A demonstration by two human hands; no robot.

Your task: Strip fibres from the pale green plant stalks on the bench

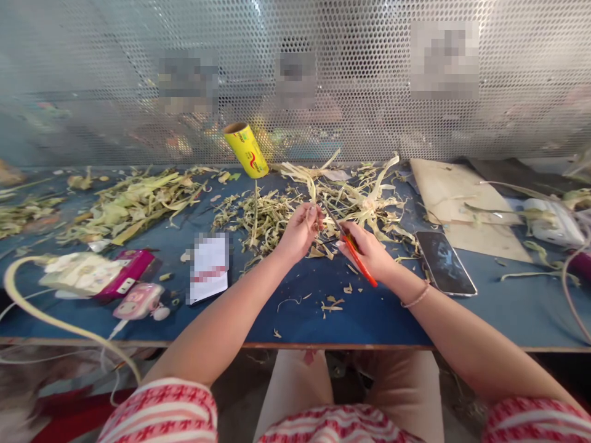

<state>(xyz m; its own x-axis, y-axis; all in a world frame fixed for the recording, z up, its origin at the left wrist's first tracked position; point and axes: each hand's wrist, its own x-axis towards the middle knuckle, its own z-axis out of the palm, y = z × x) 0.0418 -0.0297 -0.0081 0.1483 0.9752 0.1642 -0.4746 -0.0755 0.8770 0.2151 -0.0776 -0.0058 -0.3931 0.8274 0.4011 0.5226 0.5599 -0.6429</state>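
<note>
My left hand (302,231) pinches a pale dried leaf strip (313,192) that rises from its fingertips. In my right hand (367,251) is a pair of scissors (361,263) with orange-red handles, its blades pointing up and left toward my left fingers. Whether the blades touch the strip, I cannot tell. Around and behind both hands lies a pile of shredded dry leaves (268,220). Larger cream strips (376,200) spread on the right of it. Small trimmed scraps (333,303) dot the blue table (295,323) below my hands.
Behind the pile, a yellow cardboard tube (247,151) leans before a perforated metal screen (360,111). A phone (446,263) lies right of my right hand. On the left are a greener leaf heap (138,206), a notepad (209,269), a tissue pack (127,274) and a cabled pink gadget (138,301).
</note>
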